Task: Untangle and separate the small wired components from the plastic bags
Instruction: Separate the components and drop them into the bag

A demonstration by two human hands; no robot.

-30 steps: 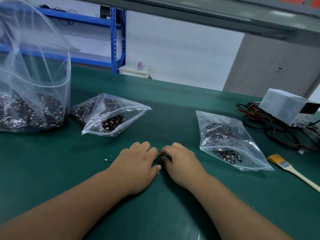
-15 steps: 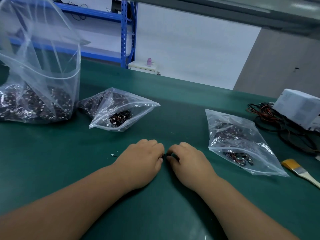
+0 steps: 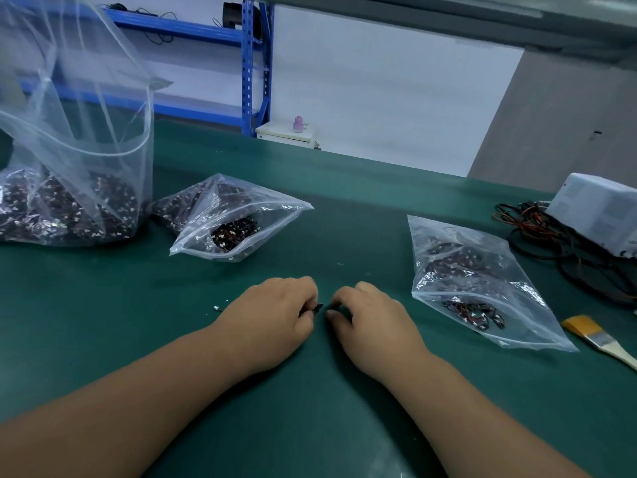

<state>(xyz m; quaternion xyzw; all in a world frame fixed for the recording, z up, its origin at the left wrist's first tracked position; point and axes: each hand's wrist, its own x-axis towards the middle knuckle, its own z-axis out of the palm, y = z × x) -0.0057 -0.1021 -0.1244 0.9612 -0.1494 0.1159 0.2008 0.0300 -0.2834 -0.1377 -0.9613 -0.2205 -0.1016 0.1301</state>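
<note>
**Dark component pinched between two close-set hands on the green table**

The small wired component point(image 3: 317, 307) shows as a tiny dark, blocky piece, black with no colour I can make out. Only its tip is visible, and any wire on it is too small to tell.

It sticks out of the fingertips of the left hand point(image 3: 272, 315), at that hand's 3 o'clock. That hand rests on the green table point(image 3: 310, 426) with its fingers curled and pinches the piece. The right hand point(image 3: 372, 319) lies just beside it, also curled, with its fingertips pointing at the piece from 3 o'clock. A narrow gap shows between them. Whether the right hand holds a wire or anything else cannot be told.

Taking the hands as the centre of the dial:

- **10 o'clock, near:** the middle bag point(image 3: 238, 219), a clear zip bag lying on its side with dark components with white specks inside.
- **10 o'clock, farther:** the large bag point(image 3: 76, 160), standing open-mouthed with a heap of the same parts in its bottom.
- **2 o'clock:** the right bag point(image 3: 475, 281), lying flat with a small dark and red cluster near its lower corner.
- **9 o'clock:** a white fleck point(image 3: 217, 308), just beside the left hand.
- **3 o'clock, well apart:** a brush point(image 3: 599, 336) with yellow bristles.
- **2 o'clock, at the table's edge:** a white box point(image 3: 599, 215) touching a tangle of cables point(image 3: 551, 243).
</note>
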